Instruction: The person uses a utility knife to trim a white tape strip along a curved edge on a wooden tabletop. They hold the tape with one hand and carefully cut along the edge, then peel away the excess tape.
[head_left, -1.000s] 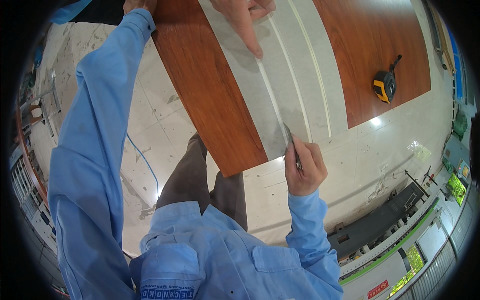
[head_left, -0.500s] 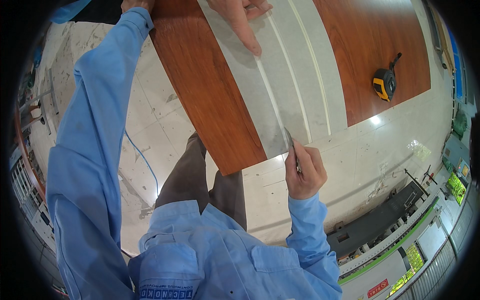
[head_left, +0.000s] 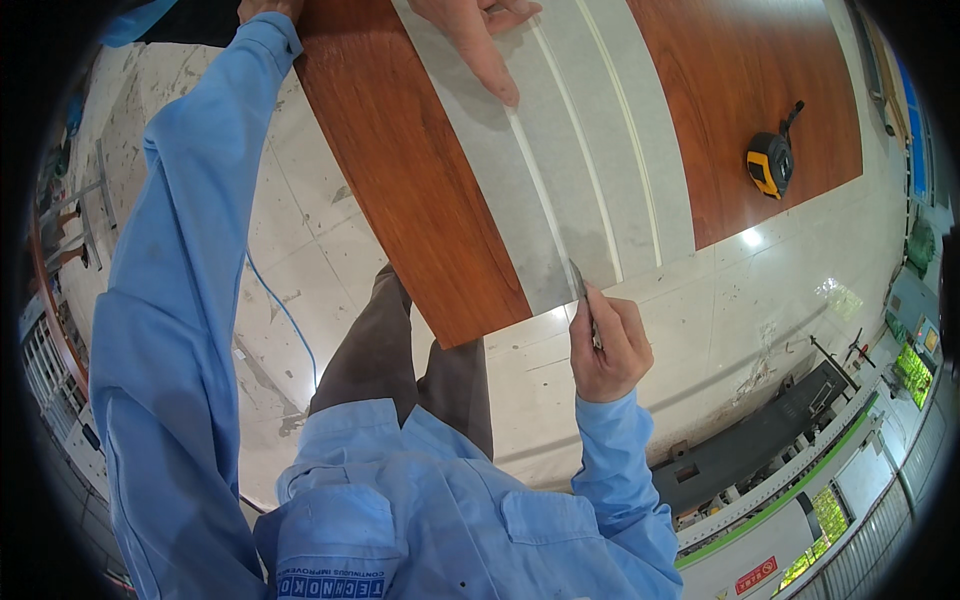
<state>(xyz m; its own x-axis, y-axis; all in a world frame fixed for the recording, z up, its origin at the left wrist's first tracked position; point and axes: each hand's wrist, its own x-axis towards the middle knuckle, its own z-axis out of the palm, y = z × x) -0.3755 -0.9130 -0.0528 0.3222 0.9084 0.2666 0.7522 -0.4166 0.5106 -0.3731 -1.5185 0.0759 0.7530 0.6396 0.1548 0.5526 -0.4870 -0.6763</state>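
Note:
My right hand [head_left: 610, 350] is closed around a slim knife [head_left: 578, 280] with a grey metal blade. The blade's tip touches the near end of the leftmost white strip [head_left: 540, 185], one of three strips along a grey sheet [head_left: 590, 170]. That sheet lies across a reddish-brown wood-grain panel [head_left: 400, 160]. My left hand [head_left: 268, 8] is at the panel's far left edge, mostly cut off by the top of the picture, its fingers hidden. Another hand [head_left: 470, 45], apparently a co-worker's, reaches in from the top, a finger resting on the same strip.
A yellow and black tape measure [head_left: 769, 165] sits on the panel's right part. A blue cable [head_left: 283, 310] runs over the pale tiled floor [head_left: 320, 220] at left. Long grey machinery [head_left: 745, 440] stands at the lower right.
Hardly anything differs. My left forearm has shifted slightly leftward, and the other hand is a little higher in the picture. The knife stays at the strip's near end.

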